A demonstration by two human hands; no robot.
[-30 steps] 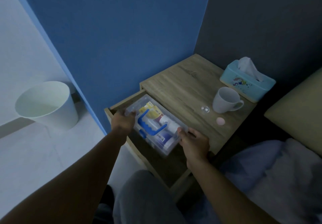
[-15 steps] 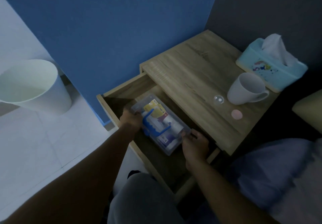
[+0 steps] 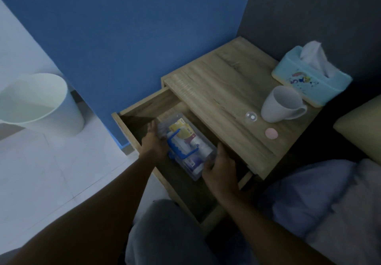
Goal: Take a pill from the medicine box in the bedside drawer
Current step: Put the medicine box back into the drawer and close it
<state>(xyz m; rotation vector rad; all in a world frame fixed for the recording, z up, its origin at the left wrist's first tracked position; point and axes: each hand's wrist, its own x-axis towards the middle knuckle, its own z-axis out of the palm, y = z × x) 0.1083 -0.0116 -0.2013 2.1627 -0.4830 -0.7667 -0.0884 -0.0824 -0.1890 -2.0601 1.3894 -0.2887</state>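
Observation:
The clear plastic medicine box (image 3: 190,139) with a blue handle (image 3: 177,147) lies inside the open bedside drawer (image 3: 142,108). Packets and small bottles show through its lid. My left hand (image 3: 153,143) grips the box's left end. Its right end is held by my right hand (image 3: 220,170). The box sits low in the drawer, tilted diagonally to the drawer's sides. On the bedside table top (image 3: 222,83) lie a small pink round thing (image 3: 271,133) and a clear little dome (image 3: 251,117).
A white mug (image 3: 280,103) and a light blue tissue box (image 3: 309,79) stand at the table's right. A white bin (image 3: 37,103) is on the floor at left. The bed's blanket (image 3: 329,203) and a pillow (image 3: 362,124) lie at right. My knee (image 3: 165,233) is below the drawer.
Both hands have lowered the medicine box from the level of the table top down into the drawer. The view has tipped downward and nearer.

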